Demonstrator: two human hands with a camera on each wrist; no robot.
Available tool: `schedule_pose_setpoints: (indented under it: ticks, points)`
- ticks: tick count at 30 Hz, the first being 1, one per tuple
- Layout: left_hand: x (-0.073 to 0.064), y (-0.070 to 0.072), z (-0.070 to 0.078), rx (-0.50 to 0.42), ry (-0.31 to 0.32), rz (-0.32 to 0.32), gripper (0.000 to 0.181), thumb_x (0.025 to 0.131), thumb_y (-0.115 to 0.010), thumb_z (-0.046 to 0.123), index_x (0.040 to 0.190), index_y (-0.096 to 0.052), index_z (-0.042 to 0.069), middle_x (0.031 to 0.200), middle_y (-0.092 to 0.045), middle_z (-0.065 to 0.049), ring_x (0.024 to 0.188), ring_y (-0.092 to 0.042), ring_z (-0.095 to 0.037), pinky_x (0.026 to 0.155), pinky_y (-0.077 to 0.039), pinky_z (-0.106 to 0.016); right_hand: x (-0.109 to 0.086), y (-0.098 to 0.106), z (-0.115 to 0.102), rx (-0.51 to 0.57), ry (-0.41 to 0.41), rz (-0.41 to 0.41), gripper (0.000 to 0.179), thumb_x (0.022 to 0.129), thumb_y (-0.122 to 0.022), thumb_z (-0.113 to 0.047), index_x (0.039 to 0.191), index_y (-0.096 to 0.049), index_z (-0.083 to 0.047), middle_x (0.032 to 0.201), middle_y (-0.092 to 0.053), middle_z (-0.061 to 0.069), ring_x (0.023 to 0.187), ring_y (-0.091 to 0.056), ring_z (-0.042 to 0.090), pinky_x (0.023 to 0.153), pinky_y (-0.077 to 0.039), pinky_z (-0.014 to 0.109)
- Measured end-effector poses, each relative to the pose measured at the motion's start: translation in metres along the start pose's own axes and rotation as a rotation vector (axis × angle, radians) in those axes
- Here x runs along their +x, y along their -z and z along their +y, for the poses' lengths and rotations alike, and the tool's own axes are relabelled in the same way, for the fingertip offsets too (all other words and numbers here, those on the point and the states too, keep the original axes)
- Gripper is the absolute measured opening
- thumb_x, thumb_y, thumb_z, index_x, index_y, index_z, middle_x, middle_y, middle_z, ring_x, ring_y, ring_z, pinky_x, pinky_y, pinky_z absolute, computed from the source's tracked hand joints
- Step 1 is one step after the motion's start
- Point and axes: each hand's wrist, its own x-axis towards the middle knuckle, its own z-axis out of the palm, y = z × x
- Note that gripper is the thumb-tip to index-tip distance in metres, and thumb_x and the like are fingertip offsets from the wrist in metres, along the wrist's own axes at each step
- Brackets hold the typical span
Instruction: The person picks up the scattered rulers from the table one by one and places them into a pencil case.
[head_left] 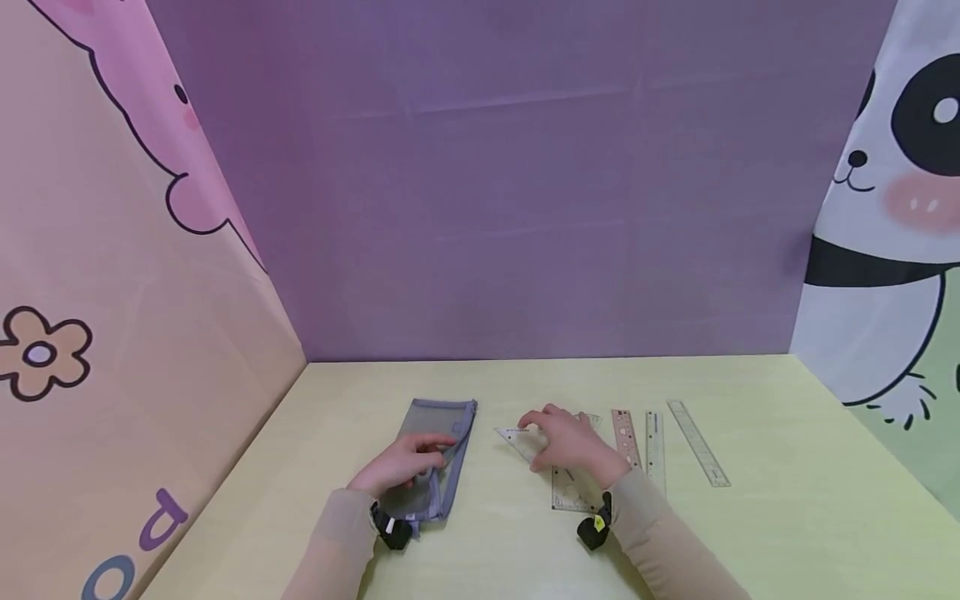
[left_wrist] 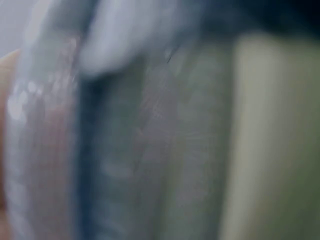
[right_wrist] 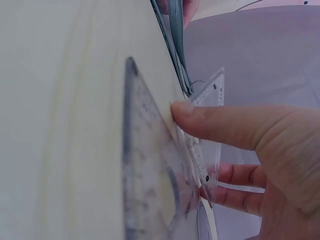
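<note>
A grey mesh zip pouch [head_left: 438,414] with blue-violet edging lies on the table, left of centre. My left hand [head_left: 408,458] grips its right-hand edge near the opening, fingers over the mesh. Blurred mesh [left_wrist: 165,140] fills much of the left wrist view. My right hand [head_left: 572,442] pinches a clear set square [right_wrist: 214,95] between thumb and fingers, tilted up from the table, with one corner pointing towards the pouch. Beneath that hand, a second clear set square [head_left: 564,497] lies flat, partly hidden by the hand and wrist.
Right of the right hand lie a pink ruler [head_left: 624,432], a narrow clear ruler [head_left: 655,437] and a longer clear ruler [head_left: 697,442] set at a slant. A purple backdrop [head_left: 480,208] stands behind the pale table [head_left: 480,558], with printed side panels left and right.
</note>
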Motion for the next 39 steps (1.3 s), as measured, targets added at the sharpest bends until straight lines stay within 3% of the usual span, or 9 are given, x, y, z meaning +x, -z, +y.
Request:
schedule_pose_setpoints:
  ticks: [4, 9, 18, 39]
  points:
    - [-0.001, -0.001, -0.003, -0.008, 0.008, 0.001, 0.042, 0.087, -0.063, 0.018, 0.129, -0.064, 0.014, 0.118, -0.062, -0.008, 0.059, -0.039, -0.015, 0.045, -0.033, -0.027, 0.000, -0.001, 0.002, 0.026, 0.024, 0.025, 0.044, 0.075, -0.081, -0.018, 0.115, -0.063, -0.020, 0.095, -0.057, -0.002, 0.084, -0.054, 0.016, 0.081, -0.041, 0.050]
    - [-0.001, -0.001, -0.002, -0.005, 0.011, 0.003, 0.042, 0.088, -0.063, 0.018, 0.129, -0.064, 0.014, 0.110, -0.064, -0.005, 0.059, -0.040, -0.014, 0.045, -0.034, -0.027, 0.003, -0.002, 0.007, 0.126, 0.037, 0.062, 0.028, 0.080, -0.074, -0.010, 0.106, -0.064, -0.017, 0.080, -0.053, -0.003, 0.069, -0.047, 0.014, 0.063, -0.042, 0.032]
    - [-0.003, -0.001, 0.001, -0.004, 0.018, 0.003, 0.042, 0.088, -0.063, 0.017, 0.130, -0.063, 0.013, 0.115, -0.062, -0.006, 0.058, -0.040, -0.013, 0.044, -0.034, -0.027, 0.004, -0.003, 0.013, 0.273, 0.022, 0.092, 0.014, 0.086, -0.070, -0.009, 0.097, -0.064, -0.015, 0.079, -0.055, -0.004, 0.072, -0.050, 0.014, 0.066, -0.043, 0.033]
    - [-0.001, 0.000, 0.002, 0.022, -0.003, -0.017, 0.044, 0.088, -0.062, 0.016, 0.131, -0.062, 0.011, 0.095, -0.061, -0.003, 0.058, -0.038, -0.014, 0.045, -0.034, -0.028, 0.008, 0.003, 0.028, 0.373, -0.004, 0.127, 0.005, 0.088, -0.067, -0.007, 0.093, -0.066, -0.008, 0.081, -0.059, -0.003, 0.073, -0.052, 0.014, 0.065, -0.045, 0.032]
